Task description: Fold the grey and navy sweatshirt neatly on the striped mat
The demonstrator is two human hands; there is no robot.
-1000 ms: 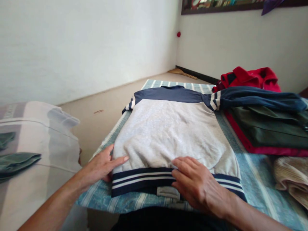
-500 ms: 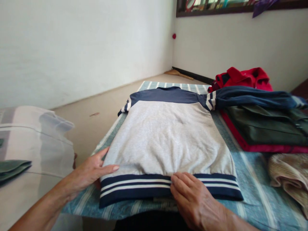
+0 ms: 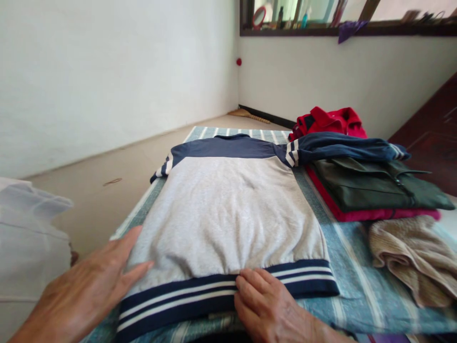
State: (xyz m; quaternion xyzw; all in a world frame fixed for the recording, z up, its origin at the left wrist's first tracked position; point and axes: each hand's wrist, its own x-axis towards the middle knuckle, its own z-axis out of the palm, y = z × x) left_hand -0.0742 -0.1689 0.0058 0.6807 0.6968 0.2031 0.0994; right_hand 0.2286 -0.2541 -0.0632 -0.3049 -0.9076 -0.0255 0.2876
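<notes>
A grey and navy jacket (image 3: 228, 214) lies back side up, its collar at the far end and its striped navy hem toward me. One sleeve stretches out to the right over folded clothes; only a short part of the left sleeve shows. At the left edge, just above the hem, my left hand (image 3: 96, 276) has its thumb on top of the cloth and its fingers at the edge, partly hidden and slightly blurred. My right hand (image 3: 262, 300) grips the middle of the hem, fingers bent together over it.
The jacket rests on a blue-and-white striped cloth (image 3: 357, 267). To the right are a folded dark green garment (image 3: 371, 190) on a crimson one, a red garment (image 3: 332, 121) and a crumpled beige towel (image 3: 414, 257). White sheer material (image 3: 32, 238) stands at the left.
The view has swung right. My left hand and the left end of the hem have come nearer to me, and the hem now slants. My right hand stays at the middle of the hem.
</notes>
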